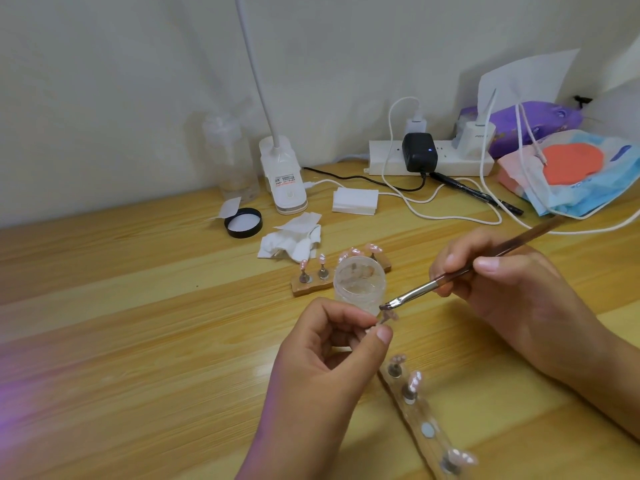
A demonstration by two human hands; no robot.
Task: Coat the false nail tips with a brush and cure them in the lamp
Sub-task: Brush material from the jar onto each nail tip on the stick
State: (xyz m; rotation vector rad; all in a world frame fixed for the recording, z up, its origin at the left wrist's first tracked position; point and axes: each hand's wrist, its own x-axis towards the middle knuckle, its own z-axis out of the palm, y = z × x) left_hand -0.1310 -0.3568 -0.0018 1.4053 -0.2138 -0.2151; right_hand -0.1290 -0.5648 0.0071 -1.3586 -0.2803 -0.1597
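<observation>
Pink nail tip [390, 316], pinched by the left hand [325, 351] between thumb and forefinger, pokes up just above them; right hand [512, 285] grips the brush [415, 293], bristles touching the tip.

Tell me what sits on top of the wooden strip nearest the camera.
Three pink nail tips on small stands and one bare metal disc sit on the wooden strip. Its far end is covered by the left hand, so anything there cannot be seen.
</observation>
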